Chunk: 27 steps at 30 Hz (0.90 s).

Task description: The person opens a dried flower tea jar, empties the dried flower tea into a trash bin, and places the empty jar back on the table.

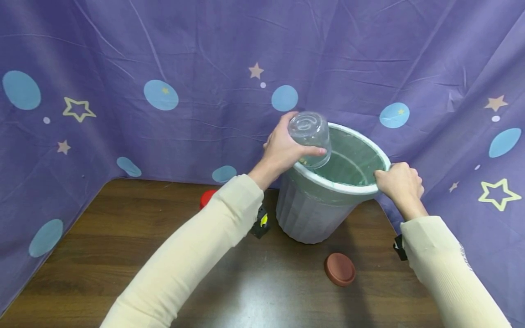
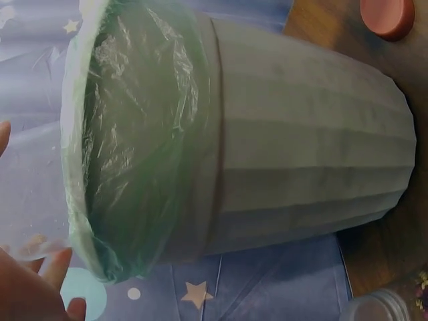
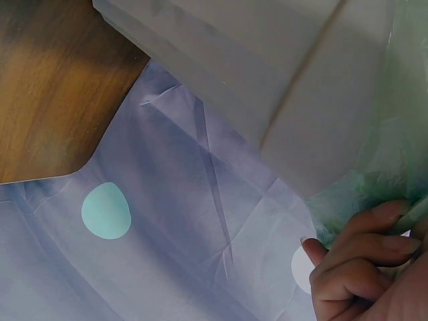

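My left hand (image 1: pixel 282 148) grips a clear jar (image 1: pixel 309 125), turned with its base up and its mouth tilted down over the rim of a grey trash bin (image 1: pixel 307 218). A few yellowish bits show near the jar's mouth. The bin is lined with a thin green plastic bag (image 2: pixel 144 127) folded over its rim, and it leans to the right. On the bin's right side, my right hand (image 1: pixel 399 183) holds the rim, fingers curled over the bag's edge, as the right wrist view also shows. A round reddish-brown lid (image 1: pixel 340 269) lies on the table before the bin.
Partly behind my left forearm is a red lid (image 1: pixel 208 198). A clear jar (image 2: pixel 376 307) and some dried flower bits (image 2: pixel 421 294) show at the left wrist view's corner. A purple patterned curtain (image 1: pixel 229 54) hangs closely around the wooden table (image 1: pixel 135 228).
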Available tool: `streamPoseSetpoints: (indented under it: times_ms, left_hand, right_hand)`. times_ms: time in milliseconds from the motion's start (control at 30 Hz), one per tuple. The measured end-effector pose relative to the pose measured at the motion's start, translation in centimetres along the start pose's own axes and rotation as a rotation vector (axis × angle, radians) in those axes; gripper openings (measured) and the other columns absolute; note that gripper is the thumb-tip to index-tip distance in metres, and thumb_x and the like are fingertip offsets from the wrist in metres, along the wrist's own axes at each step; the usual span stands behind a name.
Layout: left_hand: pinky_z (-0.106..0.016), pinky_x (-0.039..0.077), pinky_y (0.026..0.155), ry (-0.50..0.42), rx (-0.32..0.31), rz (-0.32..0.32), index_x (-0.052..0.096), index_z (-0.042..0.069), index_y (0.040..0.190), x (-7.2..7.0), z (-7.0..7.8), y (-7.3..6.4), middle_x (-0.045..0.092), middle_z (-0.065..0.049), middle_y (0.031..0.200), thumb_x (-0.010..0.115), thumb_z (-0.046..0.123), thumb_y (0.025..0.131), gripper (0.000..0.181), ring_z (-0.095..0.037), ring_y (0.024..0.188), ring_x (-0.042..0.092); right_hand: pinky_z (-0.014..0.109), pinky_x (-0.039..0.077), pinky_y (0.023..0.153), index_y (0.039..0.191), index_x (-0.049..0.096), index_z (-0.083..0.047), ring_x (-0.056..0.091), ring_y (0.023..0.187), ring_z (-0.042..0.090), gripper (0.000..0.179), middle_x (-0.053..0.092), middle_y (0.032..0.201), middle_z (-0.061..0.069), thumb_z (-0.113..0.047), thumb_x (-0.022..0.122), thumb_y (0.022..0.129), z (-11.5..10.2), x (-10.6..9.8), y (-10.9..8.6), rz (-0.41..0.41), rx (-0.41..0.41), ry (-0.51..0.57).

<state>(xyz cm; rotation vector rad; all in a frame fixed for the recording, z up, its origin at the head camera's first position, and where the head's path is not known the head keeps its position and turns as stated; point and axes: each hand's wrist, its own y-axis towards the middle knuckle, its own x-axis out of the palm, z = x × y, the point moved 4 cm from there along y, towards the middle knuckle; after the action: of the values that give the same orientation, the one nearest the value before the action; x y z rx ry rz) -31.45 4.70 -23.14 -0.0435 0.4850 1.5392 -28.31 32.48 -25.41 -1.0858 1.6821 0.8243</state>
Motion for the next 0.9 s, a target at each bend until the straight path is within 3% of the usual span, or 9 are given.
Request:
streamPoseSetpoints:
  times_ms: [300,433,567,700,767,900]
  left_hand:
    - [-0.053,0.026,0.111,0.066,0.092,-0.095,0.034,0.029,0.151,0.7,0.1,0.1,0.05,-0.001,0.148,0.094,0.024,0.058,0.11,-0.027,0.134,0.047]
    - [-0.057,0.024,0.112,0.092,0.162,-0.152,0.035,0.031,0.151,0.9,0.3,0.1,0.047,0.0,0.151,0.093,0.018,0.057,0.112,-0.025,0.136,0.046]
    - [-0.066,0.012,0.116,0.116,0.223,-0.229,0.035,0.032,0.15,1.2,0.4,0.1,0.043,0.002,0.154,0.092,0.011,0.055,0.113,-0.023,0.141,0.04]
    - [-0.071,-0.002,0.115,0.078,0.258,-0.3,0.037,0.03,0.15,1.6,0.5,0.0,0.044,0.003,0.153,0.089,0.001,0.053,0.114,-0.019,0.144,0.036]
    - [-0.066,0.002,0.119,0.044,0.27,-0.327,0.037,0.029,0.151,1.8,0.6,-0.1,0.044,0.003,0.153,0.087,-0.005,0.053,0.115,-0.018,0.144,0.037]
    - [-0.048,0.022,0.122,-0.003,0.271,-0.341,0.037,0.026,0.151,1.9,0.6,-0.2,0.043,0.001,0.152,0.085,-0.009,0.053,0.115,-0.017,0.141,0.039]
  right_hand:
    - [0.06,0.045,0.077,0.092,0.058,0.0,0.052,0.108,0.056,0.035,0.056,0.117,0.035,-0.03,0.044,0.084,0.0,0.1,0.0,0.001,0.006,-0.004]
    - [0.06,0.045,0.078,0.092,0.057,0.0,0.052,0.108,0.056,0.035,0.056,0.117,0.035,-0.03,0.044,0.084,0.0,0.2,0.1,0.004,0.005,0.001]
    - [0.06,0.045,0.077,0.092,0.057,0.0,0.051,0.108,0.057,0.035,0.056,0.117,0.036,-0.03,0.044,0.084,0.0,0.1,0.1,0.003,0.002,0.0]
    - [0.059,0.045,0.075,0.093,0.057,0.0,0.052,0.108,0.057,0.035,0.056,0.117,0.036,-0.03,0.044,0.083,0.0,0.2,0.1,0.001,0.001,-0.006]
    - [0.059,0.045,0.075,0.094,0.058,0.001,0.052,0.108,0.057,0.035,0.056,0.118,0.036,-0.03,0.044,0.083,0.0,0.2,0.1,0.0,0.003,-0.008]
    - [0.06,0.045,0.076,0.095,0.058,0.001,0.051,0.109,0.057,0.036,0.056,0.118,0.036,-0.03,0.043,0.084,0.0,0.1,0.1,0.001,0.003,-0.009]
